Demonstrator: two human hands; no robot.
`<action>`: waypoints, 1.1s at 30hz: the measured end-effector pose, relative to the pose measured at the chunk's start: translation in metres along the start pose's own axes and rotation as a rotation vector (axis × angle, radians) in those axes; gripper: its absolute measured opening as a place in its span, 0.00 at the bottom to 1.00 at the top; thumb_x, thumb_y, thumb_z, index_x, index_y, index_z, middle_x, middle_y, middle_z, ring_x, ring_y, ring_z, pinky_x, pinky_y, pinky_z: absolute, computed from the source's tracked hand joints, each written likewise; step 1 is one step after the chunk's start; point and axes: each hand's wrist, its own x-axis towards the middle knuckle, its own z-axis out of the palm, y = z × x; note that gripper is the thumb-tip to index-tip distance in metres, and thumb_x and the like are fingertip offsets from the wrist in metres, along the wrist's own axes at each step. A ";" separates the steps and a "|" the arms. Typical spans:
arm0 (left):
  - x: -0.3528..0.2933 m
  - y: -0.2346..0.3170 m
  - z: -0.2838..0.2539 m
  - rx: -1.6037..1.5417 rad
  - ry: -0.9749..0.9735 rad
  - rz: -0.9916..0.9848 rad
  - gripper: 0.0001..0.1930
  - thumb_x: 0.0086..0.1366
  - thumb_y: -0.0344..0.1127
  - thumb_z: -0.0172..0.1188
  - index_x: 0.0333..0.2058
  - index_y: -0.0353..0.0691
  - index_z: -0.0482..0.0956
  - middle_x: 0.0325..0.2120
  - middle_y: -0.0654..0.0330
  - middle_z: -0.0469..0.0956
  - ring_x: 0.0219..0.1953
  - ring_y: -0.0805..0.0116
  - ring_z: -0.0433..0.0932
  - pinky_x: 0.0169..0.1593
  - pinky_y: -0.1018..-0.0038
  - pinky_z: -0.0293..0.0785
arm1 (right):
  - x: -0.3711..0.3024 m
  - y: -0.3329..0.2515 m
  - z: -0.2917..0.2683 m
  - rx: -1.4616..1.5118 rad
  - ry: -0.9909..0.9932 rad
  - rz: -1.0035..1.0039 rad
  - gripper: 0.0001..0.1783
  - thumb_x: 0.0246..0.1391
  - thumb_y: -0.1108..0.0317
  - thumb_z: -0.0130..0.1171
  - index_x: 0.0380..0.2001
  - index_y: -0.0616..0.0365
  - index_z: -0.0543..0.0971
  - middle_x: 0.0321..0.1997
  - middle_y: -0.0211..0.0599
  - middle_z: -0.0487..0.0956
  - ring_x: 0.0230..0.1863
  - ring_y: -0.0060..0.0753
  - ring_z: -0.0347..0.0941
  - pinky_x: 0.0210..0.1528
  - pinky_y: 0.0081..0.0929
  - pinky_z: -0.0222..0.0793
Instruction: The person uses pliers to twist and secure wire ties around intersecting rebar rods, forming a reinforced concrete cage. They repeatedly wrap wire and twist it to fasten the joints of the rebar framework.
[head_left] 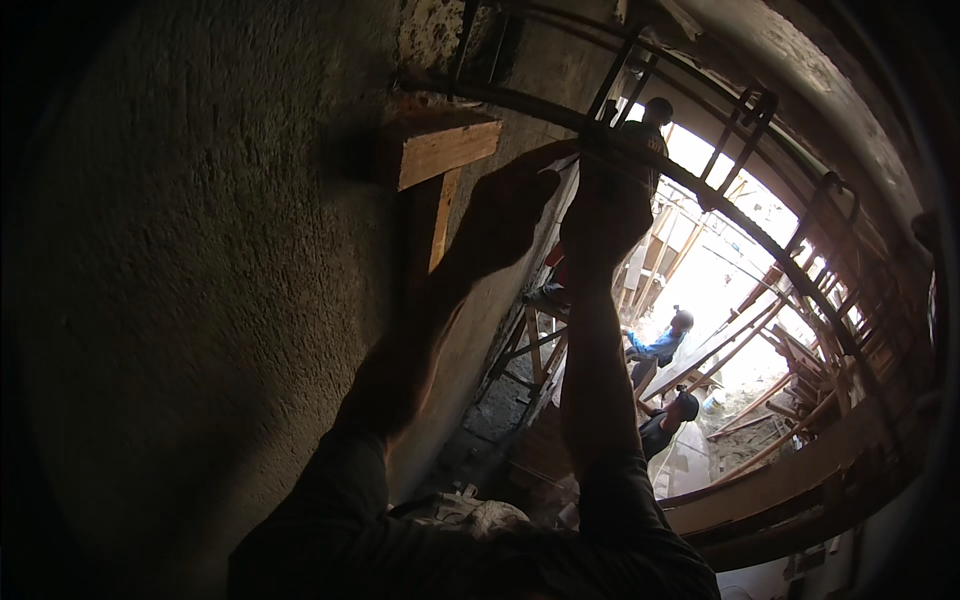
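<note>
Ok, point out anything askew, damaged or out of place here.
The timber at the picture's right looks untidy: its pieces lie jumbled, crossing at several angles. The long bar by the right hand looks bowed, though the fisheye lens may cause that. Damage is hard to judge in this dimness.

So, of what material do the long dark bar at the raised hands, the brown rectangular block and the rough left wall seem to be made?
Long dark bar: probably dull steel, being thin with a rough edge.
Brown rectangular block: likely bare wood, from its warm tone and faint streaks.
Rough left wall: perhaps matt cement plaster, given its coarse surface.
</note>
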 end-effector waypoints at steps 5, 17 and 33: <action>0.024 -0.021 -0.011 0.111 -0.051 0.180 0.16 0.73 0.28 0.53 0.57 0.40 0.79 0.52 0.51 0.82 0.50 0.63 0.84 0.51 0.71 0.80 | 0.001 0.005 -0.002 0.076 -0.018 0.013 0.05 0.56 0.71 0.69 0.36 0.56 0.89 0.41 0.37 0.86 0.40 0.32 0.86 0.42 0.24 0.77; 0.034 -0.050 0.038 -0.429 0.081 0.031 0.12 0.76 0.30 0.52 0.52 0.37 0.81 0.22 0.64 0.73 0.22 0.82 0.69 0.27 0.78 0.68 | 0.003 0.007 -0.008 -0.005 -0.066 -0.084 0.07 0.55 0.68 0.68 0.33 0.61 0.87 0.40 0.38 0.85 0.36 0.33 0.86 0.37 0.25 0.76; 0.064 -0.063 0.018 -0.242 0.062 0.044 0.09 0.70 0.38 0.64 0.40 0.39 0.83 0.23 0.63 0.77 0.22 0.76 0.74 0.28 0.74 0.72 | 0.001 -0.015 -0.004 -0.147 -0.076 0.082 0.09 0.53 0.75 0.72 0.38 0.60 0.85 0.37 0.36 0.87 0.38 0.25 0.85 0.41 0.25 0.79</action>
